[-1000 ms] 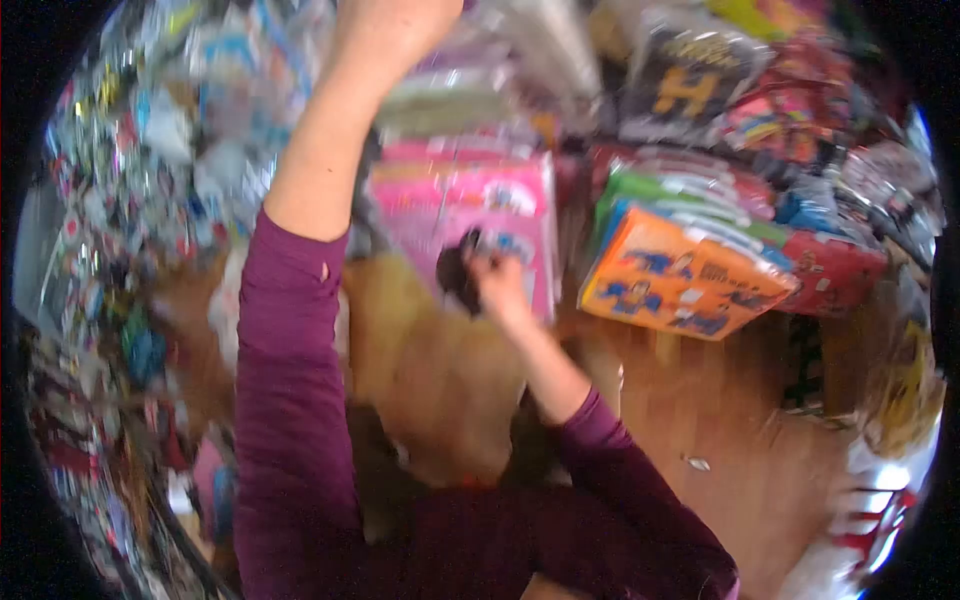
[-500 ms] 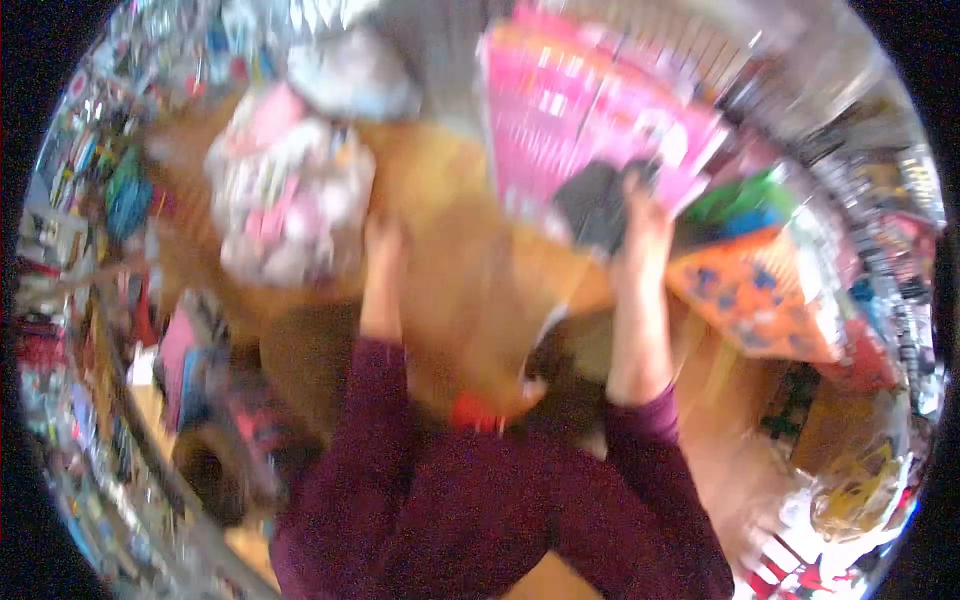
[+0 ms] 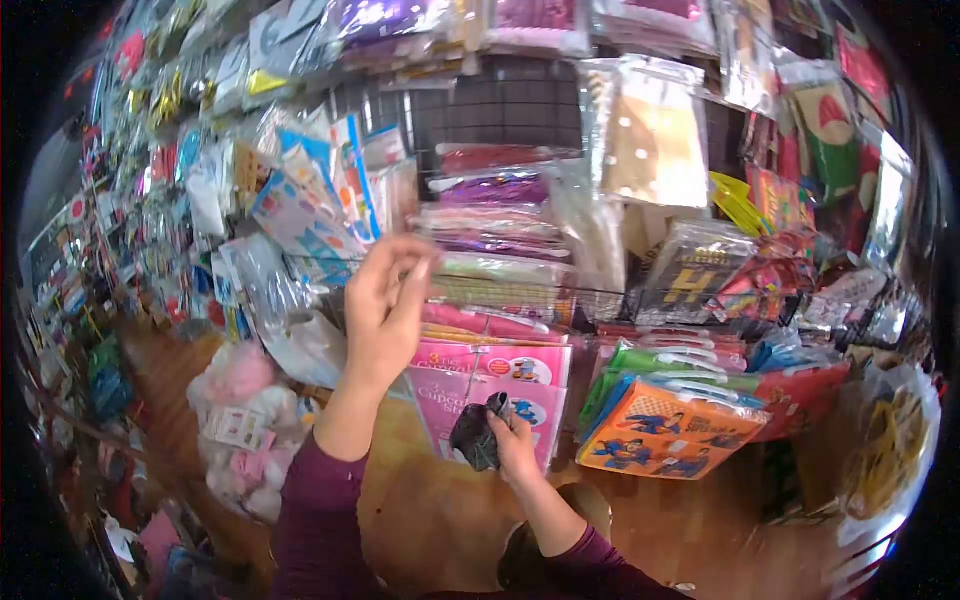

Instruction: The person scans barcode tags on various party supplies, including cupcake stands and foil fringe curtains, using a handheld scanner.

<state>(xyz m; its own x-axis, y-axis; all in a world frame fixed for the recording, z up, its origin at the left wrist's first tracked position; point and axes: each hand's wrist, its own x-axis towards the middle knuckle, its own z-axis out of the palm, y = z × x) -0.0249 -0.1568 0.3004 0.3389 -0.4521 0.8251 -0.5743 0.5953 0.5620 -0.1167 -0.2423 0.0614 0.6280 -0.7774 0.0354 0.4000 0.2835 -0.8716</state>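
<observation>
My right hand (image 3: 517, 447) grips a crumpled dark grey cloth (image 3: 480, 432) in front of pink cupcake stand packs (image 3: 500, 385). These packs hang in a bundle below a wire rack. Higher up, my left hand (image 3: 385, 315) is raised before the rack with its fingers loosely bent and apart. Nothing shows in it, though the fingertips are slightly blurred. Behind it lie stacked flat packets in pink and purple (image 3: 490, 205). Blue and white card packs (image 3: 320, 195) stand to its upper left.
Orange superhero bags (image 3: 675, 430) hang at the right, beside green and red ones. A clear bag of pink and white soft items (image 3: 250, 425) sits on the wooden floor at the left. Packaged goods (image 3: 655, 130) cover the wall rack.
The view has lifted from the floor to the rack. My left hand has risen from low near the soft-item bag to the rack front. The right hand still holds the dark cloth.
</observation>
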